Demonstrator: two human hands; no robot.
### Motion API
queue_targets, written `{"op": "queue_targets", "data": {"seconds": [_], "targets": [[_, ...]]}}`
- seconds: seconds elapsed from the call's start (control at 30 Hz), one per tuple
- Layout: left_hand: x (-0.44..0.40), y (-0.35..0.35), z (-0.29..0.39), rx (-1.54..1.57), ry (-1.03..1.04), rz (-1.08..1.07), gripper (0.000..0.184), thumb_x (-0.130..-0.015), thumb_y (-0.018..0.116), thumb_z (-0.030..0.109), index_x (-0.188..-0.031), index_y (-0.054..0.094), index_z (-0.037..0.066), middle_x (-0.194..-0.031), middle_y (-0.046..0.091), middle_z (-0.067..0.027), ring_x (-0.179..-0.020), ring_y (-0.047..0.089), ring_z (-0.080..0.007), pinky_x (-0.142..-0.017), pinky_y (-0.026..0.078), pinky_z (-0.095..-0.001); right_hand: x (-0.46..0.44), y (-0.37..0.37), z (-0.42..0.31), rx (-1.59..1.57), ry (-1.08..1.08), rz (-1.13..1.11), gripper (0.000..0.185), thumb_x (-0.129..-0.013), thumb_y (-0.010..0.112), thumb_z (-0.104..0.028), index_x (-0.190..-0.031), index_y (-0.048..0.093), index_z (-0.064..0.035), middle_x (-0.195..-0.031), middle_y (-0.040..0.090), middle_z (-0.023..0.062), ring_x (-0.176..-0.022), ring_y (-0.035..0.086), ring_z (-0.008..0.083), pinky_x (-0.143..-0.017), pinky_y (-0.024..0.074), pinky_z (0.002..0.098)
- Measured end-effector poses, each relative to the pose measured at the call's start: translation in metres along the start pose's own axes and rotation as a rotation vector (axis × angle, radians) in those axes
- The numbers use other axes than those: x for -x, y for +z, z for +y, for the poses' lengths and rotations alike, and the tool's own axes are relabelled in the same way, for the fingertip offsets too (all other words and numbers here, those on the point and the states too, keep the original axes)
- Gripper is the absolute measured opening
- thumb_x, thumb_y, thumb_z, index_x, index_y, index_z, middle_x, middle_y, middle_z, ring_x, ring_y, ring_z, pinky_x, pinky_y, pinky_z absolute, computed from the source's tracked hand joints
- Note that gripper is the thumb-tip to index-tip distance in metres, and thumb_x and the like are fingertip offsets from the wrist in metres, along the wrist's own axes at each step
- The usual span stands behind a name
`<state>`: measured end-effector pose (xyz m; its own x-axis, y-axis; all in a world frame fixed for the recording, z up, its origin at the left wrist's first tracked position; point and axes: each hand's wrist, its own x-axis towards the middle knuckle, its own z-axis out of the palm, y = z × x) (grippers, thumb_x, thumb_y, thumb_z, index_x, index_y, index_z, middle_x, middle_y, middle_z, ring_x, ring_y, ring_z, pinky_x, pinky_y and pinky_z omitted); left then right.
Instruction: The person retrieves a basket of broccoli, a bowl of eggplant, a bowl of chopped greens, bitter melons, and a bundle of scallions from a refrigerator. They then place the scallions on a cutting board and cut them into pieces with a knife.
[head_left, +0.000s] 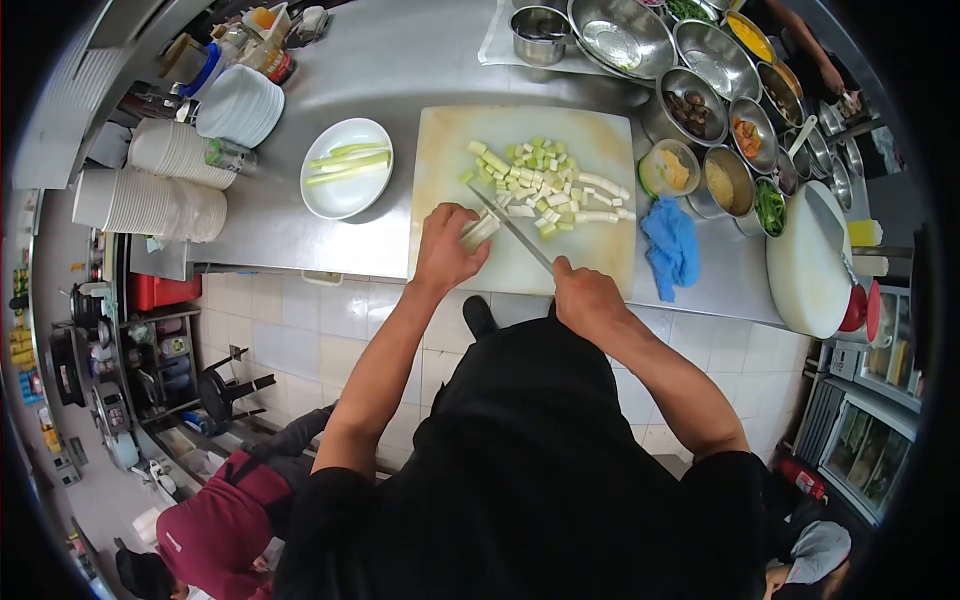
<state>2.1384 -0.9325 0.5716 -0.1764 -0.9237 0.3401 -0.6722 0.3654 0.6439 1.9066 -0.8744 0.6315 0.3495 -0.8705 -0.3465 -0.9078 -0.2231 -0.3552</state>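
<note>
My right hand (588,298) is closed round the handle of a kitchen knife (515,230). The knife's blade slants up and left over the cutting board (455,140), beside my left hand (447,245). Under the curled fingers of that hand, pale leek stalks (480,232) are pressed to the board, close to the blade. A spread of chopped leek pieces (540,170) lies just beyond the knife. Several longer white stalk ends (600,198) rest at the pile's right. On a white plate (318,203) to the left are a few whole green stalks (348,165).
A crumpled blue cloth (672,248) lies right of the board, near the counter edge. Metal bowls (690,105) of ingredients crowd the back right, with a round white board (805,265) nearer. Stacked white bowls (150,205) stand far left. Two people (215,520) are behind me.
</note>
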Motion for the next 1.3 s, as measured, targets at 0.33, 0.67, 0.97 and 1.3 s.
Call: {"op": "queue_targets", "data": {"seconds": [0.33,0.67,0.97,1.3], "targets": [[0.004,0.012,-0.024,-0.008,0.048,-0.055,0.024,-0.063,0.072,0.008,-0.086,0.064,0.006,-0.089,0.059,-0.0114,-0.089,0.056,-0.0327,-0.081,0.045,-0.0399,-0.016,0.048,-0.005,-0.061,0.031,-0.047,0.018,-0.082,0.047,-0.002,-0.099,0.049,0.0019,-0.077,0.065,0.0241,-0.075,0.066,0.0384,-0.069,0.0525,0.047],[0.02,0.001,-0.025,-0.011,0.052,-0.055,0.028,-0.063,0.07,0.008,-0.09,0.062,0.006,-0.086,0.057,-0.0112,-0.089,0.055,-0.0336,-0.08,0.044,-0.0399,0.003,0.013,-0.026,-0.071,-0.035,-0.043,0.015,-0.081,0.048,-0.002,-0.095,0.048,0.0028,-0.071,0.063,0.0237,-0.07,0.065,0.0396,-0.064,0.0517,0.0485],[0.026,-0.013,-0.017,0.046,0.052,0.084,0.027,-0.062,0.07,0.008,-0.088,0.061,0.006,-0.089,0.059,-0.01,-0.089,0.055,-0.0315,-0.081,0.044,-0.039,-0.01,0.022,-0.027,-0.061,-0.028,-0.002,0.015,-0.081,0.048,-0.002,-0.095,0.048,0.0027,-0.071,0.063,0.0236,-0.07,0.065,0.0397,-0.065,0.0515,0.0493],[0.034,0.002,-0.041,-0.009,0.055,0.037,0.023,-0.062,0.068,0.007,-0.084,0.062,0.009,-0.089,0.057,-0.0078,-0.087,0.055,-0.029,-0.079,0.042,-0.0382,-0.017,0.056,-0.035,-0.137,-0.015,-0.069,0.017,-0.08,0.049,-0.003,-0.096,0.048,0.0037,-0.074,0.064,0.0249,-0.073,0.065,0.0405,-0.069,0.0515,0.0497]]}}
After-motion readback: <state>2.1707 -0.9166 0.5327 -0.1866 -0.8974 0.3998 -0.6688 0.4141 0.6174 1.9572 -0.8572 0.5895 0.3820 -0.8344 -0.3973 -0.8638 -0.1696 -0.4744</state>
